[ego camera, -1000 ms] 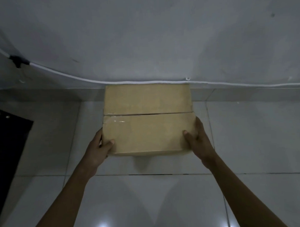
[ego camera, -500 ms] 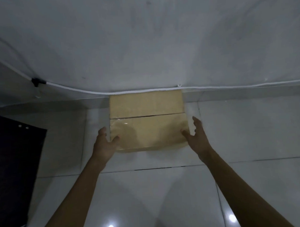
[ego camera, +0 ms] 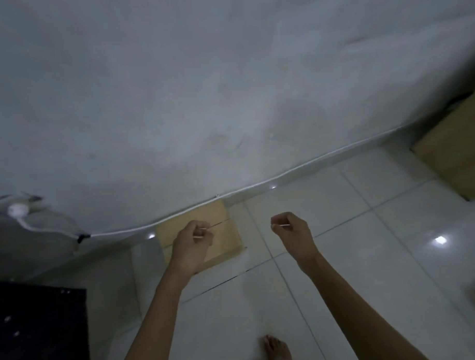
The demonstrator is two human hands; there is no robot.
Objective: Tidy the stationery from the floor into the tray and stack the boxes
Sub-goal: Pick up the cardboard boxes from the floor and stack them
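White glossy floor tiles (ego camera: 341,257) meet a grey wall (ego camera: 228,99), and tucked against it sits a closed cardboard box (ego camera: 225,239), flaps meeting along a centre seam, contents hidden. The left hand (ego camera: 191,243) hovers over it, the right hand (ego camera: 292,231) is off to its side; both are loosely curled and grip nothing. A second cardboard box (ego camera: 456,156) sits far right, well apart.

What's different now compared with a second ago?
Both hands have let go of the cardboard box: the left hand and right hand have pulled back, loosely curled and empty. The box stays on the floor against the wall.
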